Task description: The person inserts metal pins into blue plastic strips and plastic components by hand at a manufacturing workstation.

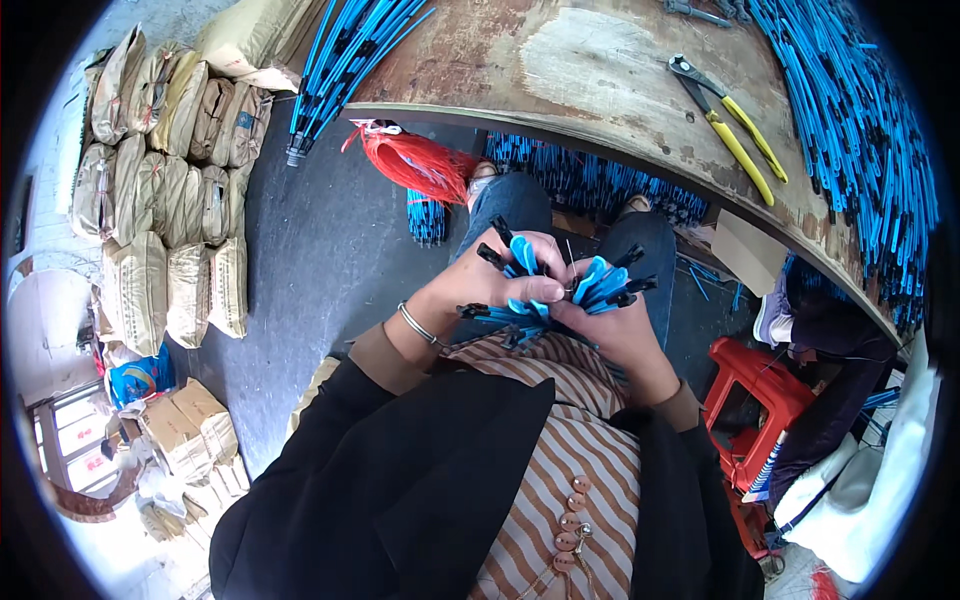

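Note:
My two hands meet above my lap, fingers bent inward. My left hand (478, 278) is closed around part of a bundle of bent blue strips with black ends (523, 254); the ends stick out between and past the fingers. On the other side, my right hand (622, 327) grips more of these blue strips (598, 280), their black tips pointing right. A thin wire (571, 250) stands up between the hands where the thumbs come close together. Whether the strips form one bundle or two is hidden by the fingers.
Yellow-handled pliers (735, 130) lie on the worn wooden table (460, 62). Long blue strips (850, 130) are heaped at its right; others (350, 60) overhang its left. Red plastic strands (415, 165) hang below. A red stool (745, 400), another person's leg (830, 400) and stacked sacks (135, 290) flank me.

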Demonstrator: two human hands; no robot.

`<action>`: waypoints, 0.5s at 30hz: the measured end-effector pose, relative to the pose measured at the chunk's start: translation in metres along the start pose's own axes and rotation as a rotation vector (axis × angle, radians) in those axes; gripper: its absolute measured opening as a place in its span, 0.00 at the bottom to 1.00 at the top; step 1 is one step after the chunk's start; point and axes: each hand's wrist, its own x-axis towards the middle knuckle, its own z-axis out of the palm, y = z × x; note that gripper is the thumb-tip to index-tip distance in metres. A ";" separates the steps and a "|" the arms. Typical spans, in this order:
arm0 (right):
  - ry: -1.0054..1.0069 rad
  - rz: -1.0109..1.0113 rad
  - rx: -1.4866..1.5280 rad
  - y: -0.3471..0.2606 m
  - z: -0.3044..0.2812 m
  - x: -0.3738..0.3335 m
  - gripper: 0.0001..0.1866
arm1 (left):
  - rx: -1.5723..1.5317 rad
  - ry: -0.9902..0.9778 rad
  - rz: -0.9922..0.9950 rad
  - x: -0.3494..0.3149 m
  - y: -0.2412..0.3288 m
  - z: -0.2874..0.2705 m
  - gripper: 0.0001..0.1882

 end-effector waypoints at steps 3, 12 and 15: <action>-0.152 0.004 -0.018 0.001 -0.008 0.004 0.12 | -0.075 -0.175 0.047 0.006 0.008 -0.003 0.09; -0.105 -0.210 -0.574 -0.020 -0.029 0.004 0.27 | -0.020 -0.218 -0.040 0.007 0.012 -0.009 0.12; -0.045 -0.450 -1.102 -0.056 -0.067 -0.014 0.30 | -0.148 -0.113 -0.029 0.001 0.017 -0.009 0.13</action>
